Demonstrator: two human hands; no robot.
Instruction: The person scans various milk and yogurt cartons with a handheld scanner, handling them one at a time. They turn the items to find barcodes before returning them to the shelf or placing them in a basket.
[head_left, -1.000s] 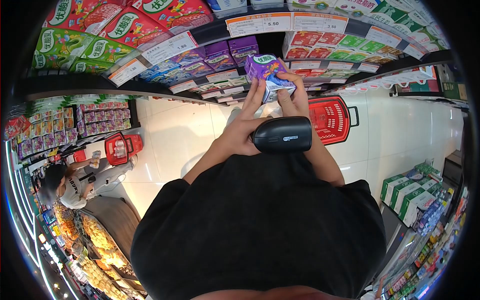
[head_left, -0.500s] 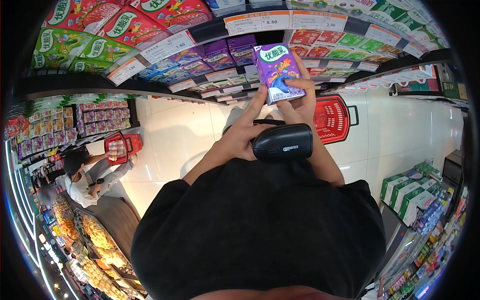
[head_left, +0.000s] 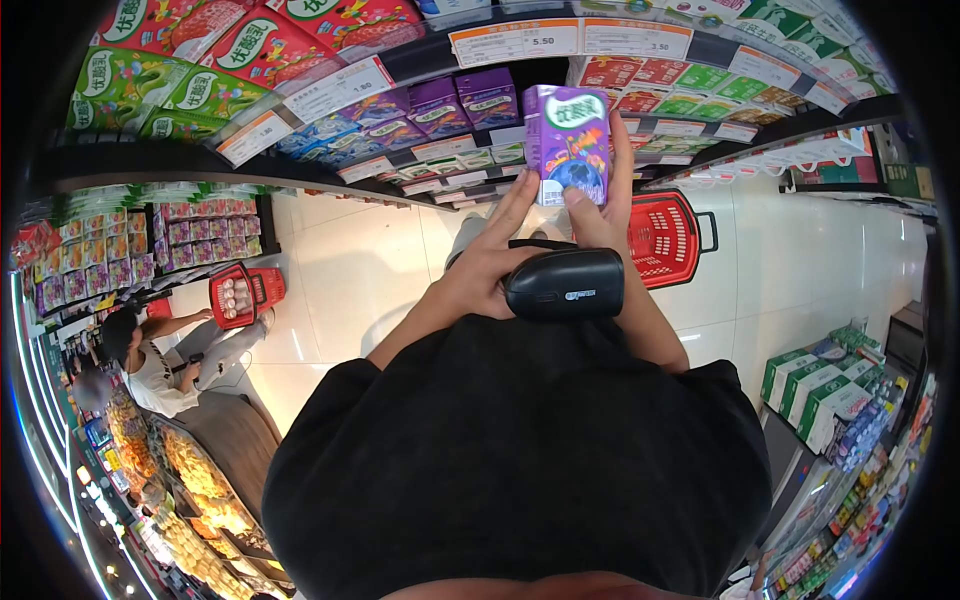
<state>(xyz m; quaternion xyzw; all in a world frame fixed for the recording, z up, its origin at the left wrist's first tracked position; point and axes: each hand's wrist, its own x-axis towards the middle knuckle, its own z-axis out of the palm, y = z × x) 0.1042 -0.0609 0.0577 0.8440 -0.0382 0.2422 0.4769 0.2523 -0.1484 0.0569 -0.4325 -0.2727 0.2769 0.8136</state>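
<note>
A purple drink carton [head_left: 572, 140] with a blueberry picture stands nearly upright in my right hand [head_left: 603, 215]. My right thumb presses on its lower front, and the fingers run up its right side. My left hand [head_left: 487, 270] is wrapped round a black barcode scanner [head_left: 566, 284], whose body covers part of the fingers. From that hand, outstretched fingers reach up to the carton's lower left edge.
Shelves with matching purple cartons [head_left: 436, 108], red cartons [head_left: 265, 48] and price tags [head_left: 515, 43] lie ahead. A red basket [head_left: 660, 240] is on the floor beyond my right arm. At left, a person [head_left: 160, 365] is beside another red basket [head_left: 232, 297].
The purple carton has turned in my right hand, now showing its left side and standing straighter. My right thumb has moved onto its front. The person at left has leaned further left.
</note>
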